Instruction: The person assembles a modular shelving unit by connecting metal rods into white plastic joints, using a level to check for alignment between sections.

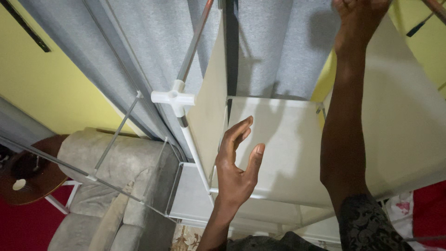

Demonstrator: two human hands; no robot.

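**Two hands inside a fabric wardrobe frame**

The left hand (237, 160) is raised with fingers spread and slightly curled, palm turned toward the right, holding nothing. It hovers just in front of the cream fabric shelf (283, 153), near that shelf's left edge, with free air all round the fingers. Just left of it runs a white frame pole (197, 155), which climbs to a white plastic connector (173, 97); above the connector a metal pole (195, 39) carries on toward the top edge of the view.

The right hand (357, 16) reaches far up at the top right, its fingertips cut off by the picture's edge, so I cannot tell whether it grips anything. It lies against the cream side panel (404, 116), and the forearm runs down along that panel's left edge.

Between the two arms the shelf surface is bare, an open bay bounded by the panel on the right and the pole on the left. Grey cover fabric (153, 42) hangs behind. On the near left, outside the frame, stands a grey sofa (116, 186), with a round wooden side table (28, 179) beyond it over red floor.
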